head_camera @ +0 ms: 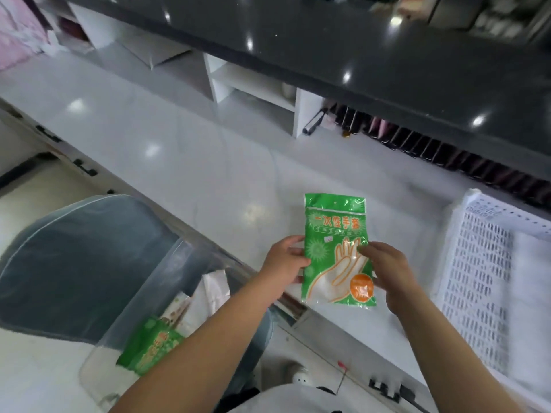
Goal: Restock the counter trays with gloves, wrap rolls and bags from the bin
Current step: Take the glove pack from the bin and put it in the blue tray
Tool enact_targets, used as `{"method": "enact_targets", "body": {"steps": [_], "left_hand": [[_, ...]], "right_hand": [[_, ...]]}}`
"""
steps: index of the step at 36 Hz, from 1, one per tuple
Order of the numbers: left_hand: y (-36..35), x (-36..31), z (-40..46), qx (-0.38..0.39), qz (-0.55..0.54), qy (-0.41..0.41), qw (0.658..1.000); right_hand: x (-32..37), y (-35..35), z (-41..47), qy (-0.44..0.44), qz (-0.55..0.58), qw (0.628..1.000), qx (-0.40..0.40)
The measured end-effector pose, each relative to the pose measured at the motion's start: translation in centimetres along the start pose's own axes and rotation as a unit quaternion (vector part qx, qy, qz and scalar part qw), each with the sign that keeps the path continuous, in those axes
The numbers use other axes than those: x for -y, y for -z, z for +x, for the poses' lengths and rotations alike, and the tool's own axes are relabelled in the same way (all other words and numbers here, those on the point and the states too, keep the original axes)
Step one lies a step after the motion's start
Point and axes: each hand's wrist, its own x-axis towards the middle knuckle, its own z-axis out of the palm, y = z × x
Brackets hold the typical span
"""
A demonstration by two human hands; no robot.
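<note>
From the head camera, both hands hold one green pack of gloves [337, 251] flat above the white counter [185, 162]. The left hand [284, 265] pinches its left edge; the right hand [387, 271] grips the right edge, fingers curled over the front. The white tray [489, 281] stands just beside the pack, to the right, and looks bare where it shows. The clear bin [167, 293] sits low on the left with another green pack [149, 344] and some pale bags inside.

To place the pack well, I would keep it level, carry it right over the tray's near rim, and lay it flat against one corner, printed side up, leaving room for more.
</note>
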Motion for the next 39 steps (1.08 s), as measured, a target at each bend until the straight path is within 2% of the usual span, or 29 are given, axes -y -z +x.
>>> {"method": "enact_targets", "body": {"steps": [5, 11, 14, 17, 23, 27, 33, 39], "left_hand": [[-1.6, 1.1, 0.1, -0.014, 0.074, -0.053, 0.996], [1.2, 3.1, -3.6, -0.010, 0.009, -0.020, 1.000], [4.7, 5.5, -6.6, -0.023, 0.018, 0.002, 1.000], [8.8, 8.2, -9.8, -0.074, 0.042, -0.005, 0.996], [18.2, 14.2, -14.5, -0.182, 0.186, 0.022, 0.965], [22.8, 18.4, -16.5, -0.233, 0.209, 0.070, 0.947], [26.0, 24.2, -19.0, -0.307, 0.137, 0.091, 0.938], [27.6, 30.2, -19.7, -0.394, 0.055, 0.127, 0.909]], "right_hand": [[-2.1, 1.0, -0.8, 0.033, -0.041, 0.998, -0.031], [-4.3, 0.6, -4.5, 0.115, -0.135, 0.984, -0.022], [-4.6, -1.1, -7.0, 0.161, -0.187, 0.969, 0.011], [-4.6, -3.7, -8.9, 0.206, -0.257, 0.940, 0.086], [-3.8, -11.3, -11.2, 0.256, -0.395, 0.840, 0.269], [-4.2, -17.0, -12.2, 0.277, -0.487, 0.745, 0.362], [-7.4, -26.4, -12.4, 0.265, -0.584, 0.623, 0.448], [-14.1, -32.9, -9.5, 0.225, -0.698, 0.463, 0.499]]}}
